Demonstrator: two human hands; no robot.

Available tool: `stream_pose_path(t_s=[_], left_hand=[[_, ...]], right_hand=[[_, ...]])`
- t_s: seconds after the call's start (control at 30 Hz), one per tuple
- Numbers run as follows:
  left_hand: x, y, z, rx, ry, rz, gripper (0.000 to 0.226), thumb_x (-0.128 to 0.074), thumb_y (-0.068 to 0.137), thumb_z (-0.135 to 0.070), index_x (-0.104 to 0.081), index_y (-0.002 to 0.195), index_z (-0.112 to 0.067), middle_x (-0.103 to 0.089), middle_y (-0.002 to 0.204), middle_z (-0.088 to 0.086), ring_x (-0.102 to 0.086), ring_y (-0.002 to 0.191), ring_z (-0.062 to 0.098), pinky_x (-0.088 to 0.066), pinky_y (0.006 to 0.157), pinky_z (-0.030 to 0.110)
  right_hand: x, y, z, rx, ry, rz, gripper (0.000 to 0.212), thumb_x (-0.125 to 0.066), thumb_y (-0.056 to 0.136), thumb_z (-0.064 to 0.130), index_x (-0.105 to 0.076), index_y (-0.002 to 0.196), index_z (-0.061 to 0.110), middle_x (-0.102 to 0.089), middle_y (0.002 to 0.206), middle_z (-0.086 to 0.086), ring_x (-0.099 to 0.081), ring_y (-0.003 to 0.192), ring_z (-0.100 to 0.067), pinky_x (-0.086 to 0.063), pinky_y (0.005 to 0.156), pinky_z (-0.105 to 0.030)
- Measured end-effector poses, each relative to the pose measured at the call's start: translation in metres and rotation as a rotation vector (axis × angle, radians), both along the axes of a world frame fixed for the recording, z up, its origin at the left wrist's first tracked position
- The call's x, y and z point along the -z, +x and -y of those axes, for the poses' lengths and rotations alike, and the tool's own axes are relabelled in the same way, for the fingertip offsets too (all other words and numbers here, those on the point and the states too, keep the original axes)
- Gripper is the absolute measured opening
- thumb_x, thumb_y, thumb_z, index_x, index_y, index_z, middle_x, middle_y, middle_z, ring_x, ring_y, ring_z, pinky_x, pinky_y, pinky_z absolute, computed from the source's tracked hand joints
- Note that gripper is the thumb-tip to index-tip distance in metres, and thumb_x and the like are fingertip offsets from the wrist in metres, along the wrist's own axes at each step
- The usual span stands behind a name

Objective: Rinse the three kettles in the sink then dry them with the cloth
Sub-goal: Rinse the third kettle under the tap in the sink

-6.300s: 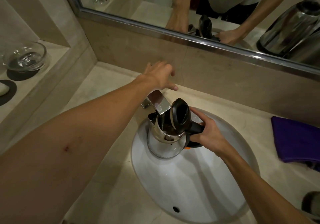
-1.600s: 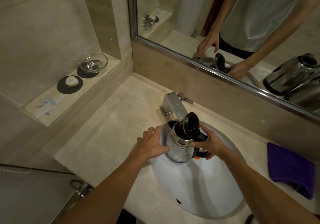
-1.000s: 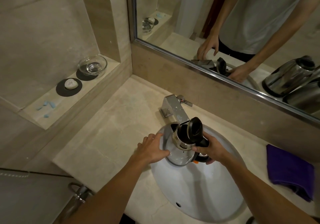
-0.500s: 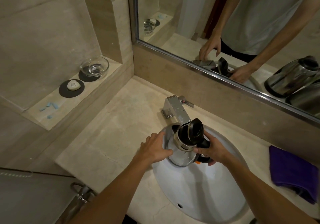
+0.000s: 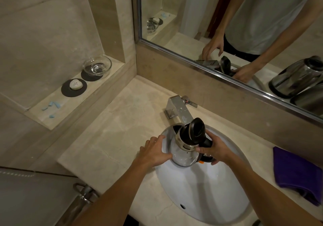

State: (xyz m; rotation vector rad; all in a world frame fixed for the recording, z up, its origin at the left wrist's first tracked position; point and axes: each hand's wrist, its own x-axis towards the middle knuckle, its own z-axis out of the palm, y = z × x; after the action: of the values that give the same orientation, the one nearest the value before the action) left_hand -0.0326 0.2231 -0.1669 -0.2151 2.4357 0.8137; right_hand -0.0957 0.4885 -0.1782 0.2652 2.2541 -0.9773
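Note:
A steel kettle [image 5: 183,155] with its black lid [image 5: 197,130] flipped open stands tilted in the white sink [image 5: 201,199], just under the chrome tap [image 5: 178,110]. My right hand [image 5: 217,149] grips the kettle's black handle. My left hand [image 5: 154,153] lies against the kettle's left side with its fingers spread and fairly straight. A purple cloth [image 5: 298,173] lies folded on the counter to the right. Two more steel kettles [image 5: 297,77] show only as reflections in the mirror, at the right.
A stone ledge at the left carries a glass bowl [image 5: 97,66], a white soap on a black coaster [image 5: 75,84] and blue scraps [image 5: 52,106]. Beige counter [image 5: 113,131] spreads left of the sink. A metal door handle [image 5: 83,193] sits at bottom left.
Since about six seconds ago my left hand left the tap lever and came down to the kettle's side. In the last second the kettle tipped a little more; both hands stay on it.

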Motion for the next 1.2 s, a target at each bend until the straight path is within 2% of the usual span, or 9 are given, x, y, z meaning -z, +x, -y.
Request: stream_pose_path(t_s=[0.13,0.37,0.5,0.7,0.8,0.9,1.2], left_hand=[[-0.0011,0.0,-0.0021,0.012,0.008,-0.006,0.08,-0.063,0.082,-0.048,-0.023,0.15,-0.033,-0.033,0.151,0.001,-0.033,0.137,0.025,-0.031,0.109,0.046],[-0.0054,-0.0027,-0.0061,0.033,0.0,-0.019,0.082,-0.064,0.083,-0.048,-0.023,0.151,-0.031,-0.031,0.153,0.003,-0.032,0.139,0.027,-0.03,0.11,0.048],[-0.0044,-0.0036,-0.0052,0.033,-0.002,-0.023,0.081,-0.064,0.082,-0.048,-0.023,0.151,-0.032,-0.031,0.153,0.003,-0.032,0.138,0.028,-0.03,0.109,0.047],[-0.0002,-0.0015,-0.005,0.042,-0.009,-0.006,0.083,-0.063,0.083,-0.051,-0.022,0.151,-0.032,-0.03,0.153,0.002,-0.032,0.139,0.027,-0.031,0.11,0.048],[0.0016,0.0001,-0.0036,0.045,-0.018,-0.006,0.081,-0.063,0.083,-0.05,-0.023,0.151,-0.032,-0.031,0.152,0.002,-0.032,0.138,0.026,-0.03,0.109,0.046],[0.0004,-0.0015,-0.0051,0.05,-0.019,-0.006,0.081,-0.063,0.083,-0.05,-0.023,0.15,-0.032,-0.031,0.152,0.002,-0.032,0.138,0.026,-0.03,0.109,0.046],[-0.0043,-0.0098,-0.0078,0.062,-0.018,-0.033,0.082,-0.063,0.083,-0.049,-0.022,0.152,-0.032,-0.031,0.152,0.002,-0.032,0.138,0.027,-0.031,0.108,0.045]], right_hand=[[-0.0007,-0.002,-0.0001,0.002,0.007,-0.01,0.104,-0.089,0.076,0.026,-0.027,0.158,0.042,-0.039,0.153,-0.009,-0.049,0.127,-0.049,-0.058,0.061,-0.065],[0.001,-0.0053,0.0007,-0.038,0.035,-0.012,0.104,-0.088,0.076,0.029,-0.025,0.158,0.043,-0.034,0.156,-0.01,-0.047,0.129,-0.051,-0.06,0.061,-0.062],[0.0019,-0.0056,0.001,-0.036,0.023,-0.002,0.104,-0.088,0.076,0.029,-0.026,0.158,0.042,-0.036,0.155,-0.011,-0.049,0.127,-0.052,-0.061,0.056,-0.057],[0.0047,-0.003,-0.003,-0.038,0.016,0.006,0.099,-0.087,0.079,0.029,-0.028,0.158,0.039,-0.038,0.152,-0.012,-0.05,0.127,-0.052,-0.061,0.055,-0.055],[0.0067,-0.0022,-0.0045,-0.039,-0.003,-0.001,0.102,-0.089,0.073,0.035,-0.031,0.157,0.037,-0.043,0.15,-0.013,-0.052,0.124,-0.05,-0.062,0.052,-0.051],[0.0067,-0.0024,-0.0048,-0.03,-0.011,0.006,0.099,-0.088,0.077,0.029,-0.031,0.157,0.036,-0.041,0.152,-0.011,-0.049,0.127,-0.051,-0.061,0.05,-0.048],[0.0025,-0.0036,-0.0013,-0.014,-0.009,0.019,0.097,-0.086,0.08,0.023,-0.03,0.158,0.034,-0.035,0.156,-0.011,-0.044,0.132,-0.052,-0.06,0.06,-0.056]])
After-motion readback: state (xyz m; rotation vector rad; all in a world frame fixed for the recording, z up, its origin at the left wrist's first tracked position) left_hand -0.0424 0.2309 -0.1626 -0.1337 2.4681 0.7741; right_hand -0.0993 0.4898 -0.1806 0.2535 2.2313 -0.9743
